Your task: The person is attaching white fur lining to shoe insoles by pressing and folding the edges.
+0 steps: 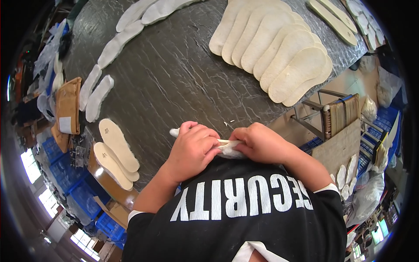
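Observation:
Close to my body, at the near edge of the dark table, both hands pinch a white fleecy insole (230, 150). My left hand (192, 147) is closed on its left part, and a white tip sticks out beyond the fingers. My right hand (258, 143) grips the right part between thumb and fingers. A pale edge strip shows between the two hands; most of the insole is hidden by them. Small white scraps (231, 121) lie on the table just beyond my right hand.
Cream insoles (301, 72) overlap in a fanned row at the far right. White fleecy insoles (99, 98) line the left edge, with a cream pair (114, 153) nearer me. The dark table (161, 83) has a wrinkled cover. A woven-seat stool (341, 114) stands at right.

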The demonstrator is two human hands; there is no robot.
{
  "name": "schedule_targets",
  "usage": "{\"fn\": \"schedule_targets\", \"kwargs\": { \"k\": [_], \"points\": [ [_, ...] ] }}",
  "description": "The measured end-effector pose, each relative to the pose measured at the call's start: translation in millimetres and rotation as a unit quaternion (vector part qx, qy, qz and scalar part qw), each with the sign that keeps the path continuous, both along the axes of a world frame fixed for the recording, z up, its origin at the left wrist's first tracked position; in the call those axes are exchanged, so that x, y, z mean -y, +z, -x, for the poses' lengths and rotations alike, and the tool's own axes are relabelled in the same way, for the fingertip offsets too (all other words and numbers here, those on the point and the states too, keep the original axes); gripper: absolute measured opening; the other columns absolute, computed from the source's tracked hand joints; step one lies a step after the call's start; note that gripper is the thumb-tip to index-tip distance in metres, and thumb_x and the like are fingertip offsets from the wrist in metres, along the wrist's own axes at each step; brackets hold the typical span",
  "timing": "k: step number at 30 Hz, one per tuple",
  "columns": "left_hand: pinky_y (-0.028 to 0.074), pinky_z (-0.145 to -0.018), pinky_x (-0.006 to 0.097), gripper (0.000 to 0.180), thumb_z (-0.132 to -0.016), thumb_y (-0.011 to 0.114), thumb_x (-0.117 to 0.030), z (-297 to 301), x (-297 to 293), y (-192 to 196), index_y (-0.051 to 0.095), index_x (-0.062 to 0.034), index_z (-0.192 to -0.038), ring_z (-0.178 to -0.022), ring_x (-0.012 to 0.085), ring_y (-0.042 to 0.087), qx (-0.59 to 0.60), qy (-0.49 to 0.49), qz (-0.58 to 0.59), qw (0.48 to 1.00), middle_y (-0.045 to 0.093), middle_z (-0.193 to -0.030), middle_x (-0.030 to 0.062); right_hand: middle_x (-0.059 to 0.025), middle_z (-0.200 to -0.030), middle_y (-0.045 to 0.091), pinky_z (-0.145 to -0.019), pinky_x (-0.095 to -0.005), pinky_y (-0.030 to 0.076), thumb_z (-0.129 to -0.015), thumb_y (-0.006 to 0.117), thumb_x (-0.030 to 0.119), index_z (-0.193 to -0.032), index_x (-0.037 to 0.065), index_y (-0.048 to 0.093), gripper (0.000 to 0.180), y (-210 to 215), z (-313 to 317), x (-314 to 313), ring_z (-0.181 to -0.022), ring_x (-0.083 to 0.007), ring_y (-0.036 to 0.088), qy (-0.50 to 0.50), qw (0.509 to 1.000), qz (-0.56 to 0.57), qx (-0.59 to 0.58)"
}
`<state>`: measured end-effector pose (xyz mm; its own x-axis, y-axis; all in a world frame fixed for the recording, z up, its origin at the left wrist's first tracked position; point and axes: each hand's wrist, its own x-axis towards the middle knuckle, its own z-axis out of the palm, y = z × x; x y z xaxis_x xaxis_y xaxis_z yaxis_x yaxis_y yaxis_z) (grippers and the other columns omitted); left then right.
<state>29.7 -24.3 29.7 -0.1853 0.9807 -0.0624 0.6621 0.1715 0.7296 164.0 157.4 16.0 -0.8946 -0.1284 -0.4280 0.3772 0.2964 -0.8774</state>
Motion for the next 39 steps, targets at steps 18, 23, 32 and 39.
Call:
{"fn": "schedule_targets", "kwargs": {
  "k": [18,23,32,39],
  "points": [
    [0.041,-0.091,0.045,0.011,-0.077,0.071,-0.008,-10,-7,-1,0.061,-0.0053,-0.076,-0.076,0.0222,0.062,-0.006,0.034,0.035,0.999,0.067,-0.083,0.004,-0.02,-0.074,0.065,-0.067,-0.0457,0.051,-0.076,0.066,0.014,-0.089,0.003,0.066,0.017,-21,1,14,-0.073,-0.0375,0.065,0.013,0.993,-0.092,-0.078],
    [0.041,-0.091,0.04,0.012,-0.077,0.072,-0.012,5,-4,5,0.062,-0.005,-0.078,-0.08,0.0217,0.062,0.011,0.013,0.087,0.996,0.067,-0.085,0.0034,-0.0196,-0.076,0.065,-0.068,-0.0452,0.05,-0.074,0.065,0.011,-0.091,0.003,0.067,0.019,-18,1,12,-0.075,-0.0372,0.065,0.021,0.997,-0.069,-0.037],
    [0.041,-0.08,0.036,0.011,-0.075,0.071,-0.006,4,-1,-2,0.06,-0.0041,-0.074,-0.072,0.0245,0.059,0.06,0.021,0.083,0.994,0.065,-0.078,0.0053,-0.0219,-0.078,0.065,-0.069,-0.0441,0.05,-0.073,0.063,0.004,-0.094,0.001,0.065,0.022,-19,-4,3,-0.077,-0.0382,0.064,0.03,0.999,0.033,-0.024],
    [0.042,-0.081,0.036,0.01,-0.074,0.071,-0.005,2,1,-4,0.06,-0.0037,-0.074,-0.071,0.0245,0.059,0.05,0.025,0.082,0.995,0.065,-0.078,0.0058,-0.0227,-0.079,0.064,-0.068,-0.042,0.05,-0.072,0.06,0.0,-0.095,0.0,0.066,0.024,-27,-10,11,-0.076,-0.0373,0.065,-0.001,0.999,0.036,-0.021]
  ]
}}
